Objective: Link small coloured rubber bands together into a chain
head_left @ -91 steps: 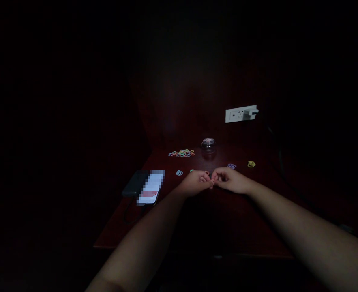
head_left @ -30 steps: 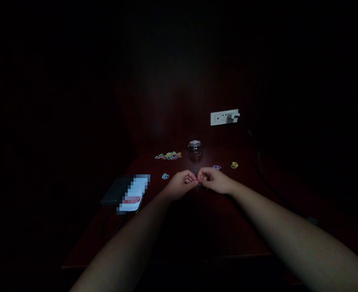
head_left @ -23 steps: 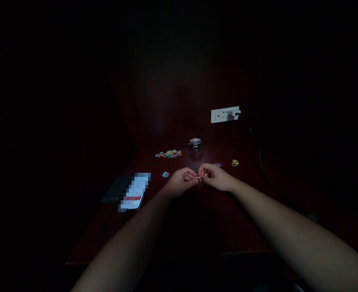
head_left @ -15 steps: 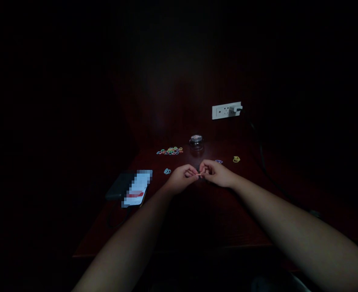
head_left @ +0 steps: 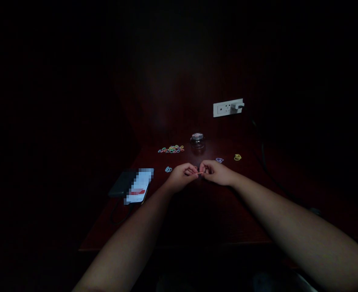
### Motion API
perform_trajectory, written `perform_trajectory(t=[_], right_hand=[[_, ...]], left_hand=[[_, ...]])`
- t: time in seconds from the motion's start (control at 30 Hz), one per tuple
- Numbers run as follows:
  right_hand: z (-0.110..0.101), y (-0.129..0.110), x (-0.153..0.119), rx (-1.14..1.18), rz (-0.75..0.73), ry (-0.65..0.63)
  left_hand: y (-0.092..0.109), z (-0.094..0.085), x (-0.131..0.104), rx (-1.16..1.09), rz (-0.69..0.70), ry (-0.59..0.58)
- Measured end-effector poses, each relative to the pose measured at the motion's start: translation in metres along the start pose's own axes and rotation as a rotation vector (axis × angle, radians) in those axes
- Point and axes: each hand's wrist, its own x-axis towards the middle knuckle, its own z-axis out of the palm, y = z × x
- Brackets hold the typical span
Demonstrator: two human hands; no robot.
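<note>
My left hand (head_left: 182, 177) and my right hand (head_left: 217, 172) meet over the middle of the dark red table. Between their fingertips both pinch a small orange rubber band (head_left: 200, 173), stretched a little from side to side. Past the left hand lie a few light blue bands (head_left: 168, 169). Beyond the right hand are purple bands (head_left: 219, 160) and, farther right, yellow bands (head_left: 237, 157). A loose pile of mixed-colour bands (head_left: 171, 149) is spread at the back left. Something reddish shows just behind the fingertips, too small to make out.
A small lidded clear jar (head_left: 197, 140) stands at the back. On the left, a lit phone (head_left: 140, 186) rests against a dark flat box (head_left: 121, 184) with a cable. A wall socket (head_left: 228, 108) holds a plug, whose cord (head_left: 264, 160) runs down the right side.
The view has shifted slightly, so the table things sit a little higher and farther right. Both hands keep their pinch on the orange band, which shows a bit more stretched out.
</note>
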Motion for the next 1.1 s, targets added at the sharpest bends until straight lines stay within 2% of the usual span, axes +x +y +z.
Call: perform_trajectory(t=[0.23, 0.6, 0.8, 1.1], right_hand=[[0.002, -0.003, -0.001, 0.050, 0.003, -0.027], [0.005, 0.000, 0.008, 0.039, 0.180, -0.088], [-0.002, -0.009, 0.003, 0.123, 0.160, -0.193], [-0.004, -0.009, 0.001, 0.086, 0.160, -0.174]], left_hand=[[-0.002, -0.001, 0.000, 0.023, 0.020, 0.018], [0.001, 0.006, 0.001, -0.012, 0.010, 0.001], [0.001, 0.008, 0.001, -0.010, -0.024, 0.069], [0.001, 0.008, 0.002, -0.026, -0.036, 0.057]])
